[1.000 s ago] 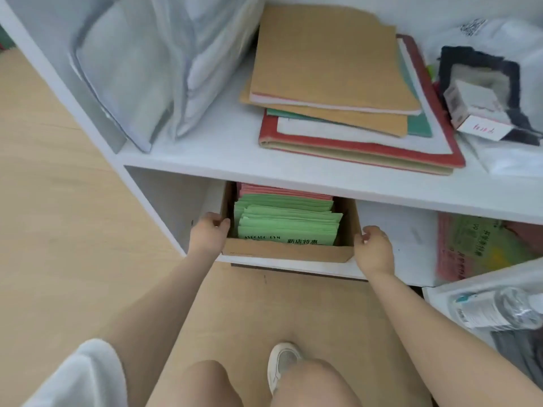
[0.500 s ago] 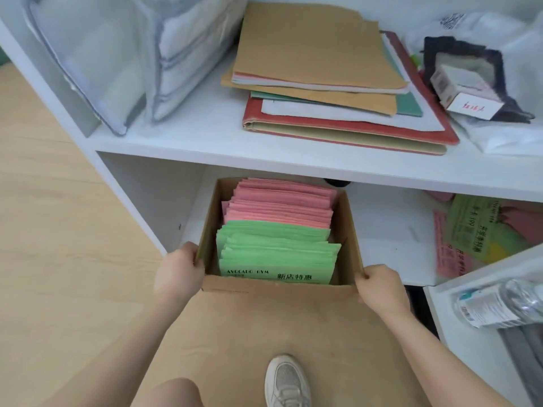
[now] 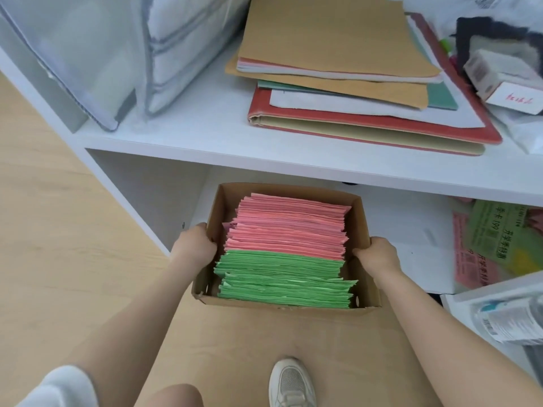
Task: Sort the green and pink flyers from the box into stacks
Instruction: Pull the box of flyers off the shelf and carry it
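Observation:
An open cardboard box [image 3: 362, 218] sits half out of the lower shelf opening, over a brown cardboard sheet on the floor. Inside it, pink flyers [image 3: 289, 227] fill the far half and green flyers [image 3: 282, 277] the near half, standing on edge. My left hand [image 3: 194, 245] grips the box's left wall, fingers curled over the rim. My right hand [image 3: 374, 255] grips the right wall the same way.
The white shelf [image 3: 205, 127] above carries folders and brown envelopes [image 3: 338, 39], plastic bags [image 3: 88, 54] and a small carton [image 3: 505, 80]. Loose pink and green flyers [image 3: 499, 242] lie on the lower shelf to the right. A plastic bottle [image 3: 511, 315] lies in a bin. My shoe [image 3: 291, 383] rests on the cardboard sheet.
Both hands have pulled the box out from under the shelf toward me. The pink flyers behind the green ones have come into full view.

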### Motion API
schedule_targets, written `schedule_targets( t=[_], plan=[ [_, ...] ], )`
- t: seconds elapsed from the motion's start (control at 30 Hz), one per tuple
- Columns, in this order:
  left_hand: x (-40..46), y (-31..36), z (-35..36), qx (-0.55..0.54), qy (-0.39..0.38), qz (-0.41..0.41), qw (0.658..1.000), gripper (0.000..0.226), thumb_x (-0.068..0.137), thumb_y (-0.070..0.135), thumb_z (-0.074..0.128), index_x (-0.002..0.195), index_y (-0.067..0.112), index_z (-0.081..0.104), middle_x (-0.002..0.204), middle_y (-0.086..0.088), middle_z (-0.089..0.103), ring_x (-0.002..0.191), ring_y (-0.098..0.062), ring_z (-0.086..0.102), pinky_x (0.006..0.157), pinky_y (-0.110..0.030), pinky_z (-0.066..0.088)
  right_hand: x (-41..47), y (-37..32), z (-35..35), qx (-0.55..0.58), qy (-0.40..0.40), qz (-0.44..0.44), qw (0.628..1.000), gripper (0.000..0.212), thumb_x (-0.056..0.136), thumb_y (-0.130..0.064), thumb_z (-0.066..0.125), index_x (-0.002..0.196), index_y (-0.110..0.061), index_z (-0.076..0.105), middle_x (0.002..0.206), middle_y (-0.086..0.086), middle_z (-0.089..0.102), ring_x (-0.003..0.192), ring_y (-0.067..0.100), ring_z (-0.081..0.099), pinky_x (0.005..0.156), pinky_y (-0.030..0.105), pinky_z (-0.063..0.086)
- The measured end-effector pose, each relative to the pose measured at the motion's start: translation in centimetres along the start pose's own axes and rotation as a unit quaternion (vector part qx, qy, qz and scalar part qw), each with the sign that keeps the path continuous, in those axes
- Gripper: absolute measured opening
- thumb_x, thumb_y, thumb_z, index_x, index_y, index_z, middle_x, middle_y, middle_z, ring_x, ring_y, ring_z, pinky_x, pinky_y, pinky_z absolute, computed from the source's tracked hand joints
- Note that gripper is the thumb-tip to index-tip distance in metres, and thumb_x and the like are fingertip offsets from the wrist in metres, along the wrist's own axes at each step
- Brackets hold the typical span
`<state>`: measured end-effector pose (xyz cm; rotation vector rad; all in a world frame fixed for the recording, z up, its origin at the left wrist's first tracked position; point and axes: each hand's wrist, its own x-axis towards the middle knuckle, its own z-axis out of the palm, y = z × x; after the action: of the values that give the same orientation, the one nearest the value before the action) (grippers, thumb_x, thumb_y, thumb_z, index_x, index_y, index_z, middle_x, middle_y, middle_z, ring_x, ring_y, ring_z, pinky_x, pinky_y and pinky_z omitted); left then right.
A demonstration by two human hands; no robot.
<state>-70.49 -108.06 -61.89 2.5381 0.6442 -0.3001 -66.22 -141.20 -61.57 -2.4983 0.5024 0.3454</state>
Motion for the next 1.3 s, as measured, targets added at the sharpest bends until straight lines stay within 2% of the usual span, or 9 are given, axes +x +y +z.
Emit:
schedule_targets(
  t=[0.1,0.17,0.4,0.63,0.8,0.9,1.0,1.17,1.3],
  plan=[
    [-1.3,-0.5,-0.6,0.012,0.012,0.007,1.000,0.015,0.084,0.012,0.050,0.094,0.004,0.058,0.094,-0.020,0.065,0.090,-0.039,0.059,0.067,-0.032,0.041,-1.5,0.2,-0.9,-0.001,0.010,0.005,1.000,0.006,0.082,-0.008,0.055,0.080,-0.005,0.060,0.087,0.015,0.064,0.080,0.034,0.058,0.065,0.030,0.042],
    [-3.1,-0.8,-1.7,0.009,0.010,0.014,1.000,0.010,0.081,0.009,0.052,0.087,0.003,0.059,0.088,-0.022,0.065,0.086,-0.040,0.060,0.064,-0.033,0.042,-4.0,0.5,-1.9,-0.006,0.002,0.009,1.000,0.014,0.082,-0.005,0.054,0.068,-0.009,0.053,0.082,0.013,0.060,0.076,0.032,0.056,0.063,0.029,0.041],
    [-14.9,-0.2,-9.8,0.013,-0.090,-0.006,0.996,0.010,0.082,0.008,0.050,0.074,0.013,0.050,0.085,-0.018,0.065,0.083,-0.037,0.060,0.063,-0.033,0.044,-17.8,1.8,-8.5,-0.015,-0.070,0.114,0.991,0.015,0.082,-0.010,0.054,0.068,-0.013,0.058,0.080,0.011,0.063,0.076,0.031,0.059,0.063,0.029,0.044],
    [-26.5,4.0,-22.3,0.008,-0.178,0.001,0.984,0.006,0.078,0.016,0.048,0.074,0.013,0.053,0.081,-0.016,0.066,0.082,-0.036,0.062,0.068,-0.037,0.051,-32.0,-0.5,-21.5,-0.020,-0.059,0.169,0.984,0.011,0.084,-0.012,0.056,0.074,-0.006,0.057,0.082,0.015,0.064,0.081,0.034,0.060,0.064,0.031,0.043],
    [-30.3,10.9,-30.9,0.008,-0.202,0.064,0.977,0.017,0.074,0.022,0.043,0.076,0.011,0.056,0.084,-0.017,0.067,0.083,-0.036,0.062,0.073,-0.041,0.052,-38.6,-3.2,-31.6,0.013,-0.009,0.192,0.981,0.030,0.084,-0.008,0.054,0.057,-0.017,0.044,0.071,0.012,0.057,0.072,0.031,0.056,0.060,0.031,0.041],
    [-31.8,15.5,-33.8,0.036,-0.184,0.110,0.976,0.011,0.083,0.010,0.047,0.080,0.012,0.057,0.089,-0.016,0.065,0.088,-0.035,0.060,0.072,-0.035,0.048,-40.3,-3.8,-36.1,0.045,0.022,0.202,0.978,0.019,0.085,-0.009,0.054,0.067,-0.004,0.055,0.072,0.016,0.060,0.074,0.034,0.060,0.062,0.035,0.044],
    [-32.1,19.1,-34.4,0.071,-0.161,0.170,0.970,0.009,0.085,0.011,0.049,0.083,0.010,0.058,0.093,-0.019,0.065,0.087,-0.036,0.059,0.066,-0.031,0.040,-41.4,-3.6,-39.2,0.050,0.063,0.205,0.975,0.019,0.086,-0.010,0.053,0.068,-0.006,0.051,0.073,0.013,0.057,0.072,0.031,0.055,0.060,0.031,0.038],
    [-31.4,24.1,-34.4,0.079,-0.187,0.263,0.943,0.012,0.083,0.010,0.051,0.073,0.012,0.056,0.080,-0.013,0.064,0.071,-0.027,0.050,0.056,-0.029,0.033,-44.8,-3.0,-40.7,0.055,0.132,0.287,0.947,0.014,0.089,-0.016,0.053,0.089,-0.005,0.060,0.086,0.014,0.063,0.083,0.033,0.060,0.065,0.030,0.042],
    [-30.9,27.3,-34.4,0.111,-0.225,0.366,0.896,0.018,0.083,0.009,0.050,0.066,0.014,0.050,0.072,-0.007,0.057,0.065,-0.023,0.050,0.051,-0.028,0.031,-49.8,-3.9,-39.0,0.111,0.194,0.373,0.900,0.012,0.088,-0.017,0.055,0.081,-0.008,0.055,0.082,0.013,0.062,0.078,0.031,0.059,0.064,0.029,0.041]
  ],
)
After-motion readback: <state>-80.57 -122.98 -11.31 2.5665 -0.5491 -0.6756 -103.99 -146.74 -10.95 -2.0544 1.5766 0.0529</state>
